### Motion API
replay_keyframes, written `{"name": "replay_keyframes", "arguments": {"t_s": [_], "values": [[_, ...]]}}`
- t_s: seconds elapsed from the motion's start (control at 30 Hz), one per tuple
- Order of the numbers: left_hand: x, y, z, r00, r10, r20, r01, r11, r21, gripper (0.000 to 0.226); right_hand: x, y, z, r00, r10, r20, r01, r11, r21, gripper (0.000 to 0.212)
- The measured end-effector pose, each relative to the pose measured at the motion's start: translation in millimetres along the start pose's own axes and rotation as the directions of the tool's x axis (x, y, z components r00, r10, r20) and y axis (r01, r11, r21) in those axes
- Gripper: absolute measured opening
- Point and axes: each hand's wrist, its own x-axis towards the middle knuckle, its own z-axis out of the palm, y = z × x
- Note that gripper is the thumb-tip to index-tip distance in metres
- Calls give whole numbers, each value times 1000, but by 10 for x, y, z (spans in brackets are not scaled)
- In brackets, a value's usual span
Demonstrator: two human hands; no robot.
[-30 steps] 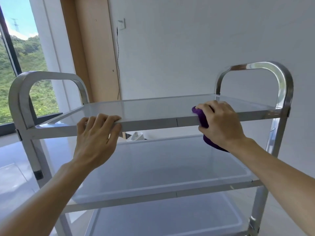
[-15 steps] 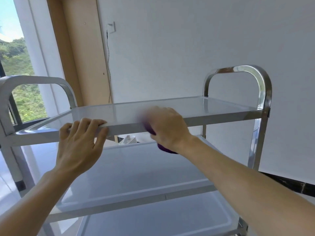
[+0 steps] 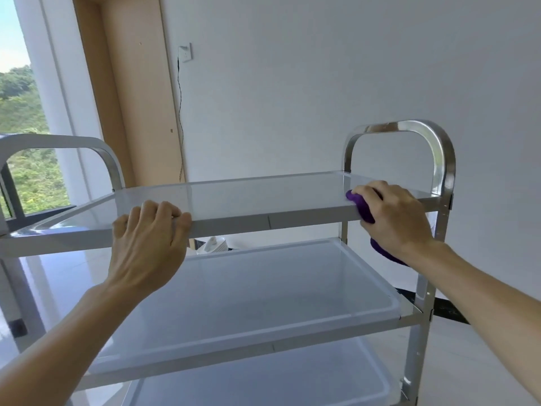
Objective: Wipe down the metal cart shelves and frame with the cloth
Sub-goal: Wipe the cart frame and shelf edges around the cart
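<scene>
A metal cart with three shelves and arched end handles stands in front of me. My left hand grips the front rim of the top shelf at the left, fingers curled over the edge. My right hand holds a purple cloth against the same rim near the right end, just before the right handle. Part of the cloth hangs below my wrist.
The middle shelf and bottom shelf lie below, white and tray-like. A white wall stands close behind the cart, with a wall plate and hanging cable. A window is at the left. A small white object sits behind the cart.
My right hand slid the cloth from the rim's middle back to its right end. The left hand kept its grip. The view shifted slightly.
</scene>
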Motion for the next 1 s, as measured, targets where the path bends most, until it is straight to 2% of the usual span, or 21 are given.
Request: {"name": "replay_keyframes", "arguments": {"t_s": [0.2, 0.33, 0.43, 0.6, 0.67, 0.77, 0.9, 1.0], "values": [[-86, 815, 161, 955, 259, 142, -249, 965, -88, 59, -91, -307, -65, 993, -40, -113, 40, 999, -4, 46], [-92, 1214, 336, 918, 345, 197, -350, 937, -14, 59, -88, -433, -107, 990, -110, -89, 112, 993, 19, 56], [-97, 1169, 368, 927, 344, 147, -350, 937, 17, 47, -70, -336, -150, 980, -195, -38, 194, 981, -18, 61], [-89, 1077, 383, 934, 344, 100, -345, 939, -10, 41, -191, 171, -269, 994, -109, 22, 110, 993, -45, 61], [-115, 1110, 395, 935, 343, 93, -344, 939, 1, 41, -230, 276, -316, 991, -128, 41, 130, 991, -34, 59], [-128, 1131, 408, 934, 348, 78, -350, 937, 3, 41, -336, 308, -379, 990, -134, -45, 136, 989, 63, 63], [-113, 1144, 444, 937, 344, 59, -346, 938, 17, 45, -629, 338, -335, 969, 58, -241, 6, 966, 257, 72], [-122, 1173, 474, 944, 328, 45, -330, 944, 27, 45, -754, 350, -237, 879, 378, -292, -210, 854, 475, 74]]}}
